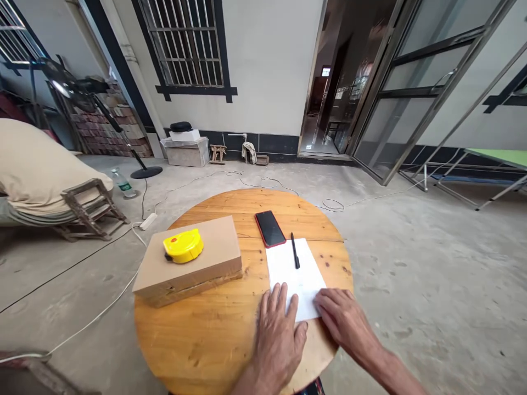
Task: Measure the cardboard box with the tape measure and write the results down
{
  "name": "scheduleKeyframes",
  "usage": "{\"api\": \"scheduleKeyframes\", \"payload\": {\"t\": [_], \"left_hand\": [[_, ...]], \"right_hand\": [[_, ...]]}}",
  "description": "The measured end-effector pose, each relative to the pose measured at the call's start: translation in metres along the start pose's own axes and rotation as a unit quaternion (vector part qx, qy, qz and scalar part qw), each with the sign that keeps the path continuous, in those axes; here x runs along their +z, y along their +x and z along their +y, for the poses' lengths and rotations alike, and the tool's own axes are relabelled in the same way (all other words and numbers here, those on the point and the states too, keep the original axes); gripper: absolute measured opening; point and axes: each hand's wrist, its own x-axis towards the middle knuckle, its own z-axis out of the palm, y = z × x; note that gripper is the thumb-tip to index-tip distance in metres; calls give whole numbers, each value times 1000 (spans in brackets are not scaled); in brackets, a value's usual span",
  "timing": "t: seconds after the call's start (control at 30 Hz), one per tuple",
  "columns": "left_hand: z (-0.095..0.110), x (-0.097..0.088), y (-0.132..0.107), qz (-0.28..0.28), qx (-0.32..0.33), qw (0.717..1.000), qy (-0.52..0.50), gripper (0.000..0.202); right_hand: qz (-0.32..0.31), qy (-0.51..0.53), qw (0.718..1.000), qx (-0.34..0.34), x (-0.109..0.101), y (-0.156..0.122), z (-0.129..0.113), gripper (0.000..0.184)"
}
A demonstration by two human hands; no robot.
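A white sheet of paper point(290, 277) lies on the round wooden table point(214, 351). My left hand point(278, 337) rests flat with its fingers spread over the paper's lower left corner. At the lower right edge of the sheet, my right hand point(348, 318) has its fingers bent together on the paper; its thumb is partly hidden. A black pen point(295, 251) lies across the sheet's upper part. Touching the top of the paper is a phone point(270, 228) with a red edge and a dark screen.
On the table's left stands a brown cardboard box point(218, 241) bearing a yellow tape measure point(183, 246). Cables point(99, 315) and a power strip point(148, 221) lie on the concrete floor. A small wooden stool point(93, 211), a plastic bottle point(123, 184) and a standing fan point(119, 129) are further left.
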Motion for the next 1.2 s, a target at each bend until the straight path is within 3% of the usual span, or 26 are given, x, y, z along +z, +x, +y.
{"api": "scheduleKeyframes", "payload": {"t": [0.2, 0.37, 0.5, 0.57, 0.63, 0.73, 0.8, 0.87, 1.07, 1.2], "left_hand": [[-6, -9, -13, -4, 15, 1000, -2, 47], [-24, -16, -38, 126, 83, 989, -2, 44], [-52, -44, -63, 237, 114, 965, 1, 39], [-68, -67, -76, 289, 67, 955, -7, 37], [-83, -91, -86, 340, -20, 940, -30, 34], [-109, -126, -94, 411, -174, 887, -122, 32], [-127, -145, -90, 443, -245, 837, -206, 39], [-146, -157, -79, 454, -269, 812, -250, 48], [-184, -164, -33, 398, -239, 819, -338, 54], [-186, -164, -18, 377, -203, 827, -364, 49]], "right_hand": [[62, -21, 997, -31, 4, -2, -2, 25], [105, -2, 992, -63, -1, 13, -12, 24], [138, 18, 987, -81, 6, 29, -23, 20], [142, 39, 985, -85, 10, 41, -30, 20], [142, 61, 984, -89, 11, 56, -42, 21], [133, 90, 983, -92, 5, 86, -71, 22], [110, 102, 984, -97, -2, 114, -97, 25], [89, 99, 985, -110, -7, 147, -127, 30], [21, 25, 985, -170, 13, 236, -204, 64], [6, 66, 984, -165, 31, 250, -212, 57]]}}
